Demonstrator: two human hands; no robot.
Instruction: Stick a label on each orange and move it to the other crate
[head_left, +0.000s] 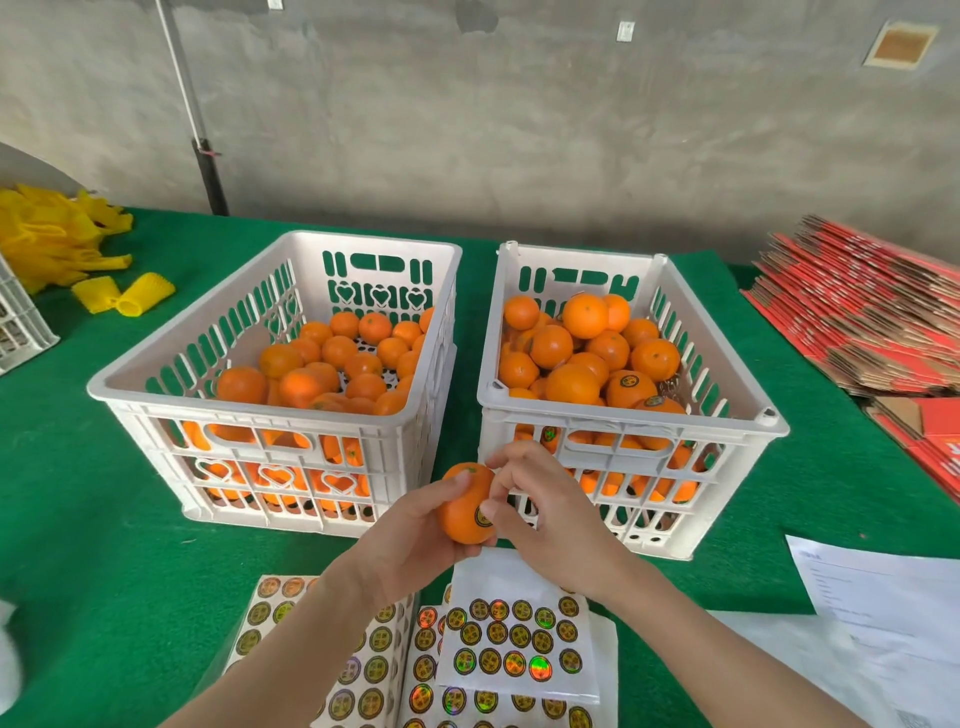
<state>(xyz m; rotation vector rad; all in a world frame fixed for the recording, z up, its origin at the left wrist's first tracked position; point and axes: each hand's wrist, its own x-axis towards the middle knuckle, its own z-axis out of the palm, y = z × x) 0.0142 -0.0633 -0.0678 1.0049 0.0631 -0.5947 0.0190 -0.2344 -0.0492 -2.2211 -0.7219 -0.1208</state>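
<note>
My left hand (410, 540) holds an orange (462, 512) in front of the two white crates. A round dark-and-gold label (483, 517) sits on the orange's right side, and the thumb of my right hand (545, 509) presses against it. The left crate (156, 387) holds plain oranges. In the right crate (769, 415), piled higher, some oranges carry labels. Sheets of round holographic labels (514, 644) lie on the table below my hands.
Green felt (93, 545) covers the table. Yellow foam nets (52, 239) lie at the far left beside another white crate's corner (21, 322). Flattened red cartons (872, 317) are stacked at the right. White papers (878, 597) lie at the near right.
</note>
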